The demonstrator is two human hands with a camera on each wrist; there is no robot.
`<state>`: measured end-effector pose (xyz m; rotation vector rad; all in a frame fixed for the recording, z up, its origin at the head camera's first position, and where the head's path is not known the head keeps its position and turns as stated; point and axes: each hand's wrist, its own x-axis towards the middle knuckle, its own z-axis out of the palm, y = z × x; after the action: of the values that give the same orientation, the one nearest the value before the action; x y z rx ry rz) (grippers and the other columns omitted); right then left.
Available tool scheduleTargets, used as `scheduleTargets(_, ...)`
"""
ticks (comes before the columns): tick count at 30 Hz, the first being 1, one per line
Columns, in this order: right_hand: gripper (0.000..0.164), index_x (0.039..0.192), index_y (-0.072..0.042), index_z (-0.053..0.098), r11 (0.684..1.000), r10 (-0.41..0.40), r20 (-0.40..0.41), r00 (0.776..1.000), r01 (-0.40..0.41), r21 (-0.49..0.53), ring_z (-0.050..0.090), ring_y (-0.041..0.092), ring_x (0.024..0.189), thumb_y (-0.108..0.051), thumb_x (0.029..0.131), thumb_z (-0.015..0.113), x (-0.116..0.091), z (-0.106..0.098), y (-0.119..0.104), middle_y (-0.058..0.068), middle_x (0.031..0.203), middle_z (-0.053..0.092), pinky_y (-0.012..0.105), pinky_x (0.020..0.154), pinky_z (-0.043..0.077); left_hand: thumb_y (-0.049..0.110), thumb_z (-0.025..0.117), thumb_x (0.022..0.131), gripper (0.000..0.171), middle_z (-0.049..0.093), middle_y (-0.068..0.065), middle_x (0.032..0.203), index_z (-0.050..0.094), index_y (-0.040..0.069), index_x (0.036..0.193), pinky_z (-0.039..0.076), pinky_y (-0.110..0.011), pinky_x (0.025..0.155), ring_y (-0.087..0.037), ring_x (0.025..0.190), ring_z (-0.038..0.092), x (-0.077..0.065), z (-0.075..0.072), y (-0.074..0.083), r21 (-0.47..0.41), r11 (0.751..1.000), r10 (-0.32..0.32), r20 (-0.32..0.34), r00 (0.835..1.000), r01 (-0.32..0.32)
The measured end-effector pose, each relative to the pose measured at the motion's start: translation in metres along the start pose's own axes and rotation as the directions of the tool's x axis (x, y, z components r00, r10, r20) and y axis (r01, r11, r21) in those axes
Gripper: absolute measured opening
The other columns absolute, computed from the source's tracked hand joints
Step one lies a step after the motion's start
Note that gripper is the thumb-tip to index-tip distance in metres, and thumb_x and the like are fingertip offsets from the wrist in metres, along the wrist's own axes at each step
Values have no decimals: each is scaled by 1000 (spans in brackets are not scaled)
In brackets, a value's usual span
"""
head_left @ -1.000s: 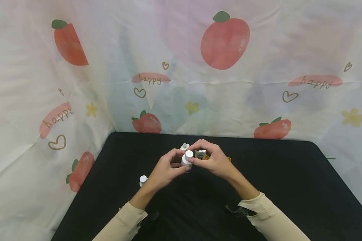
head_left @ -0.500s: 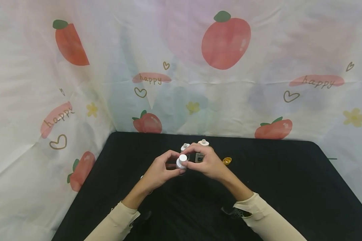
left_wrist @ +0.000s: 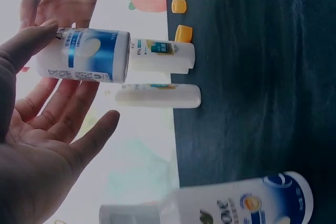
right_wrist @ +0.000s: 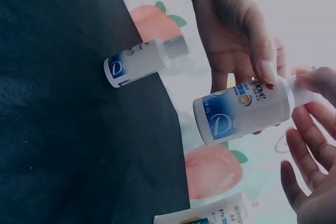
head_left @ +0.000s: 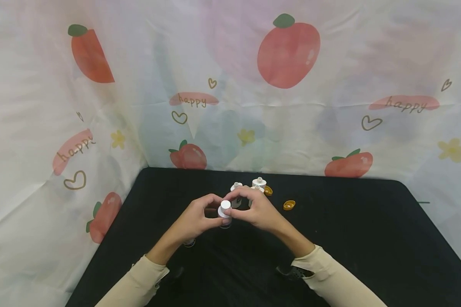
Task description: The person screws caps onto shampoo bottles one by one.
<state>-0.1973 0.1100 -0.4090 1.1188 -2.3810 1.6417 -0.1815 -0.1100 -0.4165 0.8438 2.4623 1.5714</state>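
Both hands meet on one small white-and-blue Dove bottle (right_wrist: 226,114), lifted over the black table with its white cap (head_left: 226,204) on top. My left hand (head_left: 194,219) grips the bottle's body between thumb and fingers. With thumb and fingertips, my right hand (head_left: 255,209) pinches the cap; in the right wrist view its other fingers are spread. A second Dove bottle (right_wrist: 134,61), capped, stands upright by my left forearm, which mostly hides it in the head view.
Behind the hands stand several white bottles with bare narrow necks, among them a bottle (head_left: 259,182) at the back and another (head_left: 236,186) to its left. Two yellow caps lie there, one cap (head_left: 268,190) beside the bottles and one cap (head_left: 289,205) farther right. Printed cloth (head_left: 230,85) hangs behind the table.
Both hands have moved left and a little nearer with the bottle, keeping hold of it and its cap. More of the bottles and yellow caps behind has come into view.
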Motion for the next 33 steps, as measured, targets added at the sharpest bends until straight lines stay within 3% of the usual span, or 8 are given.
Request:
scheduleTargets(5, 27, 107, -25, 67, 1000, 8, 11, 1000, -8, -23, 56, 11, 92, -30, 82, 77, 1, 5, 0, -10, 99, 65, 30, 82, 47, 20, 81, 78, 37, 64, 9, 105, 63, 21, 109, 49, -36, 96, -10, 103, 62, -3, -6, 0, 21, 1000, -6, 18, 1000, 5)
scheduleTargets(9, 25, 106, -25, 68, 1000, -18, 16, 1000, 19, -25, 57, 11, 93, -29, 83, 77, 3, 11, 1, -11, 99, 67, 30, 83, 46, 12, 80, 79, 35, 65, 2, 104, 63, 12, 109, 50, -41, 95, -18, 102, 63, -8, -12, 12, 9, 1000, -12, 45, 999, 12)
scheduleTargets(13, 25, 107, -23, 67, 1000, -27, 23, 999, 27, -15, 60, 11, 95, -26, 84, 76, 4, 16, 2, -10, 100, 68, 32, 83, 48, 11, 78, 80, 32, 65, 0, 103, 63, 11, 108, 50, -44, 93, -18, 100, 64, -12, -19, 20, 12, 1000, -17, 82, 997, 16)
scheduleTargets(20, 25, 107, -16, 67, 999, 2, 0, 1000, -2, -49, 61, 9, 96, -16, 84, 75, 5, 23, -13, -4, 101, 68, 33, 80, 47, 21, 80, 80, 32, 64, 7, 101, 63, 21, 106, 51, -40, 93, -13, 98, 63, -10, -23, -8, 62, 998, 1, 95, 996, -7)
scheduleTargets(25, 24, 106, -10, 68, 998, -11, -5, 1000, 11, -54, 62, 18, 96, -11, 83, 75, 6, 28, -27, 3, 100, 68, 33, 80, 45, 30, 79, 80, 31, 64, 12, 100, 62, 26, 106, 50, -37, 93, -9, 96, 63, -11, -29, -19, 98, 995, 24, 126, 992, -36)
scheduleTargets(29, 24, 105, -11, 68, 998, -47, -3, 999, 46, -41, 62, 23, 96, -14, 82, 76, 8, 35, -14, 1, 99, 68, 31, 83, 47, 31, 80, 79, 31, 64, 13, 97, 62, 28, 105, 49, -38, 92, -7, 93, 62, -14, -33, -23, 132, 990, 28, 138, 990, -46)
scheduleTargets(33, 25, 105, -19, 68, 997, -62, 0, 998, 62, -35, 61, 15, 95, -23, 83, 77, 9, 41, 4, -7, 98, 67, 30, 85, 49, 27, 80, 79, 30, 64, 12, 95, 62, 27, 103, 49, -36, 86, -9, 90, 61, -16, -34, -24, 148, 988, 25, 145, 989, -47)
